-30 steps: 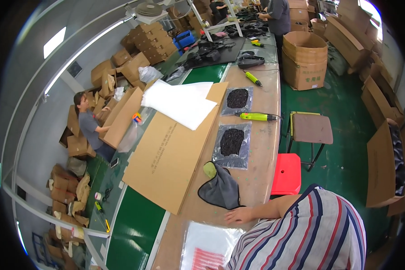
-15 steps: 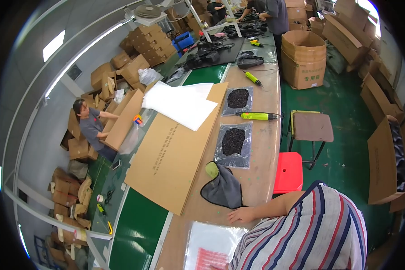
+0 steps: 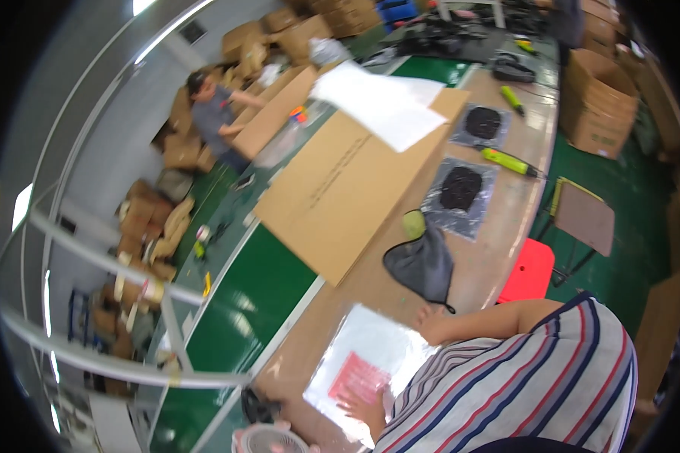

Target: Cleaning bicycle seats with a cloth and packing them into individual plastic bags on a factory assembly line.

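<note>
L hand (image 3: 364, 411) spread flat on 1 shiny plastic bag (image 3: 370, 332), lower ctr; R hand (image 3: 434, 327) by its edge, blurred, can't tell grip. 2 dark-filled packs (image 3: 461, 189) upper rt, 1 grey cloth (image 3: 423, 264) rt of ctr.

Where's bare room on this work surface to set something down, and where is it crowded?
Free: green strip beside the cardboard sheet; brown tabletop between that strip and the plastic bag under the left hand; tabletop between the grey cloth and the red stool. Crowded: by the right hand, between cloth and bag, and around the bagged black bundles.
</note>
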`<action>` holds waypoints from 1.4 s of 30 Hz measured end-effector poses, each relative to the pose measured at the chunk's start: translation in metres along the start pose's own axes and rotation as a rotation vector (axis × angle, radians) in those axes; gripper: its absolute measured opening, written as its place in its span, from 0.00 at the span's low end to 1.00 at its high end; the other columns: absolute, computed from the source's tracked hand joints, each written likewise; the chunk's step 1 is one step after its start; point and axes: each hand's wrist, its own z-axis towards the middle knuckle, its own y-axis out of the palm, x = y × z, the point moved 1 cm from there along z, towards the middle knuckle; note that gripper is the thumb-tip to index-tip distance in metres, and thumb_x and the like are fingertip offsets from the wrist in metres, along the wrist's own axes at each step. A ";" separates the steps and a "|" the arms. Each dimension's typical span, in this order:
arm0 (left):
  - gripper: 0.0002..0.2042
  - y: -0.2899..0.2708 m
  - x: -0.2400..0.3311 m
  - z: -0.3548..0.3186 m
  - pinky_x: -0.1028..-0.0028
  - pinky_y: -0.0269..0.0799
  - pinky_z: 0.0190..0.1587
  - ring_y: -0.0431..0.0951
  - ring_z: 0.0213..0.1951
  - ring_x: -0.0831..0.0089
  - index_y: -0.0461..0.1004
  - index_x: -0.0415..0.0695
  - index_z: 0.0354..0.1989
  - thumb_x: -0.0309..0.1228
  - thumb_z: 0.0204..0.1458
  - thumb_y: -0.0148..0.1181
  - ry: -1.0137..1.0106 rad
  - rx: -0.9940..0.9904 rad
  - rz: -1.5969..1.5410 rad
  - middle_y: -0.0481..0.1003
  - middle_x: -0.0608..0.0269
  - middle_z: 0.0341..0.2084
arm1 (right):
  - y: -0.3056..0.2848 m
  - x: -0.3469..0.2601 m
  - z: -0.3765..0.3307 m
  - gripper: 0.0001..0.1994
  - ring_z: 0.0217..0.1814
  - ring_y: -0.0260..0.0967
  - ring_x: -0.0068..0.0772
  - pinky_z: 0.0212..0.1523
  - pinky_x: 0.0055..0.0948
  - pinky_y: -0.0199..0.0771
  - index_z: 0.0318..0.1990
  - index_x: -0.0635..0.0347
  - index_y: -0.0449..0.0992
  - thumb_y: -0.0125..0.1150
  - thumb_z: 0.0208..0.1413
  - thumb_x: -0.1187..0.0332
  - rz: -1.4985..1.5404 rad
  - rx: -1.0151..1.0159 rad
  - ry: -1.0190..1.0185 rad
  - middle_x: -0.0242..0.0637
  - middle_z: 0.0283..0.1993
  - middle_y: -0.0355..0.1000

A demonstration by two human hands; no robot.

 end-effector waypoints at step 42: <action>0.52 0.019 -0.005 -0.013 0.37 0.22 0.60 0.26 0.66 0.43 0.42 0.56 0.67 0.61 0.34 0.62 0.126 -0.159 -0.160 0.34 0.49 0.67 | -0.002 0.004 0.009 0.21 0.63 0.53 0.60 0.61 0.56 0.49 0.48 0.72 0.71 0.50 0.49 0.65 -0.204 0.011 -0.151 0.53 0.55 0.65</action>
